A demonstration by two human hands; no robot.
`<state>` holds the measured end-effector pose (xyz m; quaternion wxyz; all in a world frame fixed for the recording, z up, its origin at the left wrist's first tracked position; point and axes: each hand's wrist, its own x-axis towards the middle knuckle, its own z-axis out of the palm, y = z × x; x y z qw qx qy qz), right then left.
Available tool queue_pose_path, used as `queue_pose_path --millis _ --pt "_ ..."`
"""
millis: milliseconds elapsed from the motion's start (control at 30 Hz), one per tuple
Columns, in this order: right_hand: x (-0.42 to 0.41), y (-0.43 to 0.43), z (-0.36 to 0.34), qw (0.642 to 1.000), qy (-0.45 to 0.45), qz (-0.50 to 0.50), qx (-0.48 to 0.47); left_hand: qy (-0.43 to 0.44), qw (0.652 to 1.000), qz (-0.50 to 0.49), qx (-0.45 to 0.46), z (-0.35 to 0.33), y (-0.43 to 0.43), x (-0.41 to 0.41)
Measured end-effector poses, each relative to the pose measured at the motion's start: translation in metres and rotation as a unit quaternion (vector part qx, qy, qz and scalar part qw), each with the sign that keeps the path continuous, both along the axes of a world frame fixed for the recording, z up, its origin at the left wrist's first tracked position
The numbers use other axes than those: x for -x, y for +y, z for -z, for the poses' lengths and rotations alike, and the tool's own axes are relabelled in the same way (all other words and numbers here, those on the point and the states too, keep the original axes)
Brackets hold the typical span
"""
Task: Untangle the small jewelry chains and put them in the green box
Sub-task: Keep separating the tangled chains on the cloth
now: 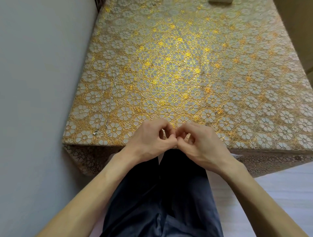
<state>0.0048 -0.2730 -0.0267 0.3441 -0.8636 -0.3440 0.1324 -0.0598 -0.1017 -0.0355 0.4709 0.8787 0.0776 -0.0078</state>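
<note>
- Left hand and right hand are held knuckle to knuckle over the near edge of the table; fingertips of both meet in the middle.
- Fingers of both hands are curled inward, thumb against forefinger in a pinch on each side. What is pinched cannot be told: nothing thin enough to be a chain is resolved between the fingertips, only a pale glint in the gap inside each curled hand.
- One silver chain is seen laid out on the tablecloth, well to the left of the left fingers and further out. It looks very fine and pale, in two near-parallel strands running from far to near, almost lost against the pattern.
- A small bright clasp-like end is seen at the near end of that chain, roughly level with the left fingers, near the table's left corner.
- A tiny silver speck is seen beyond and to the right of the right fingers; too small to identify.
- Tablecloth is patterned with gold-outlined flowers on a pale ground, glossy in the centre.
- A greyish object is cut off at the far edge of the table, far beyond the fingers; colour and type cannot be confirmed.
- Dark trousers are seen below the hands, wall on the left.
</note>
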Motion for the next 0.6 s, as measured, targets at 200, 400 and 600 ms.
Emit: queue_pose_path --millis 200,400,600 --pt "0.001 -0.001 -0.007 0.986 0.130 0.059 -0.088 0.035 0.977 -0.016 0.210 -0.008 0.004 -0.005" --pt "0.003 0.002 -0.008 0.976 0.177 0.079 -0.103 0.031 0.958 -0.069 0.278 -0.015 -0.002 -0.004" --pt "0.001 0.002 -0.004 0.971 0.191 0.108 -0.100 0.013 0.952 -0.105 0.288 -0.010 -0.008 -0.009"
